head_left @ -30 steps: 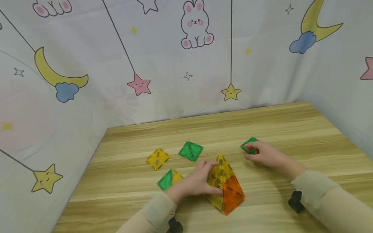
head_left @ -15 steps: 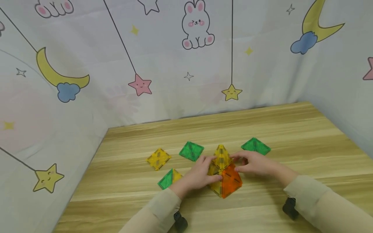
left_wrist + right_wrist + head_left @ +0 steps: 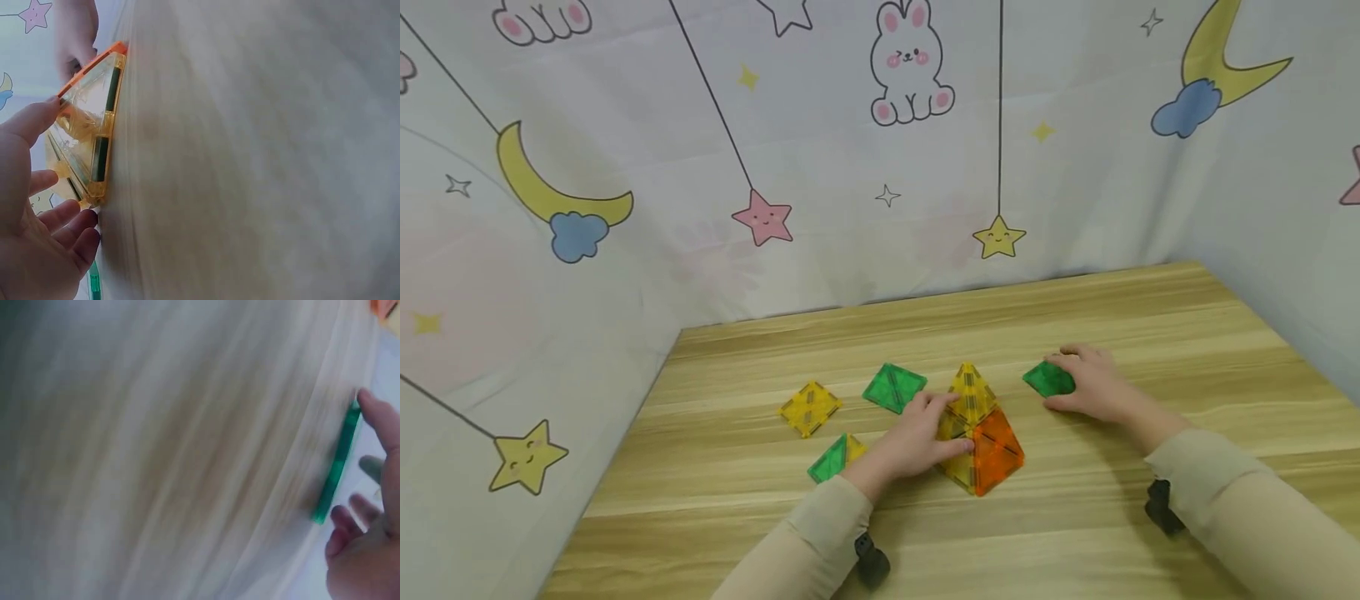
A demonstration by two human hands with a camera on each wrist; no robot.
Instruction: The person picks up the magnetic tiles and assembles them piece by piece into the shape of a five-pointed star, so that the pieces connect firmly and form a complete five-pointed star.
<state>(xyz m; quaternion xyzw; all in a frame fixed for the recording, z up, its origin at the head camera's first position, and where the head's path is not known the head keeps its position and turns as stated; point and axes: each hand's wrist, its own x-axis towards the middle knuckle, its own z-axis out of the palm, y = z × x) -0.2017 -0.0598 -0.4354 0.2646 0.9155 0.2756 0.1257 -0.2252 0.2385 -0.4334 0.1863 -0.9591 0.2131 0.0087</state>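
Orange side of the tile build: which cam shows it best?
Head view: the orange side faces it broadly, with the left hand only at its left edge. Left wrist view: nearly edge-on, a thin strip. Right wrist view: just a blurred bit, cropped at the top right corner.

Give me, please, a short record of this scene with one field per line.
Left hand: grips the build
Build colours: yellow and orange
Right hand: grips a green piece, right of the build in the head view
Green piece lifted: cannot tell
Other pieces: yellow diamond, green diamond, green-yellow piece, all left of the build
Partly hidden: green-yellow piece, behind the left arm
Surface: wood-grain table
Backdrop: printed pale cloth
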